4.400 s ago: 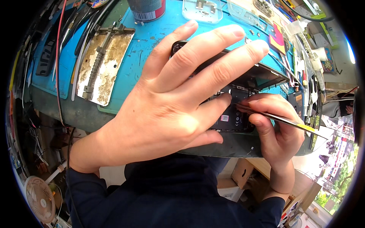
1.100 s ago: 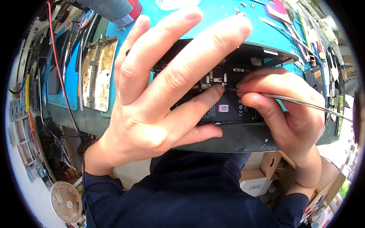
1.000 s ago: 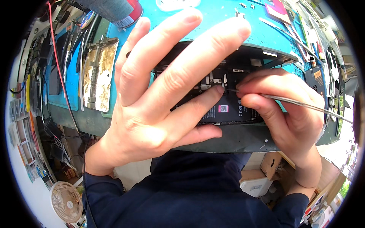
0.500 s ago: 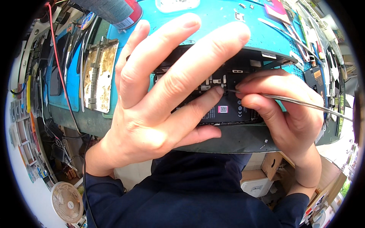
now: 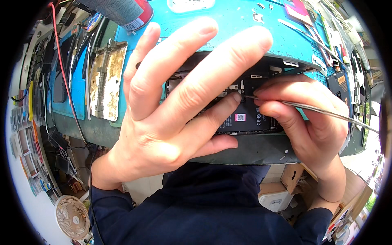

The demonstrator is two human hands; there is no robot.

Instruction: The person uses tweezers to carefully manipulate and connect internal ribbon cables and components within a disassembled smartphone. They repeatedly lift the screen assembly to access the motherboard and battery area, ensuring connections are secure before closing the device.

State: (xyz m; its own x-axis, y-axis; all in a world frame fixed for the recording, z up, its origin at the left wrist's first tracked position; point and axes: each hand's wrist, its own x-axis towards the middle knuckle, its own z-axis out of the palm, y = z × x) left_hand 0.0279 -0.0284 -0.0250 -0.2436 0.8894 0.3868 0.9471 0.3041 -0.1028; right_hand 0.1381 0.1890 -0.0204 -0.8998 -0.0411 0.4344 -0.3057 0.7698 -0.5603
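An opened smartphone (image 5: 249, 118) lies on the workbench, its black battery and small metal brackets exposed. Spread wide above it, my left hand (image 5: 171, 102) covers the phone's left part. Its index fingertip presses on the inside of the phone, just above the battery. My right hand (image 5: 306, 110) pinches a pair of thin metal tweezers (image 5: 322, 109) between thumb and fingers. The tweezers' tip points left into the phone, close beside my left index fingertip. Behind the phone body, a raised dark panel (image 5: 290, 63) leans along the far side.
A blue mat (image 5: 228, 24) covers the bench, with a red and grey can (image 5: 126, 16) at the back left. A stained metal holder (image 5: 110, 81) lies left of my hand. More tweezers (image 5: 304, 34) and a dark battery (image 5: 339, 83) are at the right. A fan (image 5: 72, 216) stands lower left.
Both hands stay almost in place. The phone and its raised panel have shifted very slightly, and the left fingers have moved a touch to the right.
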